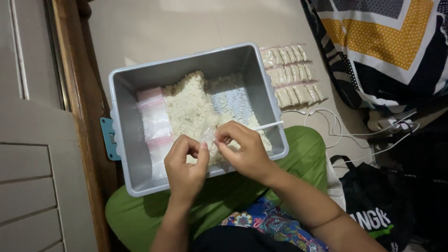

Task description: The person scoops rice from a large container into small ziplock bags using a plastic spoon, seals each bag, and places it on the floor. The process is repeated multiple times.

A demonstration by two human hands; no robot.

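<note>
Plastic pouch [207, 133], small and clear, is pinched by both hands [186, 163] [245, 149] over a grey tub [126, 93] of rice [191, 105]; filled packets [291, 74] lie beyond.

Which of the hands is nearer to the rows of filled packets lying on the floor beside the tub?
The right hand. It is over the tub's right half, the side where the filled packets lie. The left hand is farther left, near the empty bags.
</note>
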